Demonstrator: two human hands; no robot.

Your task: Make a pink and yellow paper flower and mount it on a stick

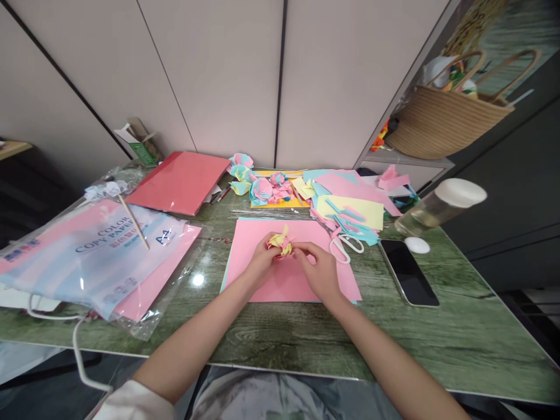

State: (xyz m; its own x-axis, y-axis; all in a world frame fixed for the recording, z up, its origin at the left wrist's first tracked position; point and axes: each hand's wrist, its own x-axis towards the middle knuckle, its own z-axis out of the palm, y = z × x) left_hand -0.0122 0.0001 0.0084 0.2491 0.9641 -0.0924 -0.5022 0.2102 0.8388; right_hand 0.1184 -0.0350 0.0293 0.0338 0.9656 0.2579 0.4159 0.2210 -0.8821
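Both my hands meet over a pink paper sheet [284, 280] lying on the green table [280, 344]. My left hand [259, 262] and my right hand [319, 269] pinch a small yellow and pink paper flower [280, 242] between their fingertips, just above the sheet. White-handled scissors [343, 248] lie right beside my right hand.
A plastic pack of coloured copy paper [87, 256] with a wooden stick [133, 220] lies at left. Behind are a red folder [181, 181], finished paper flowers [262, 184] and paper scraps [345, 207]. A phone [408, 271], a white oval object [417, 245] and a bottle [441, 207] sit at right; a woven basket [446, 119] stands on a shelf.
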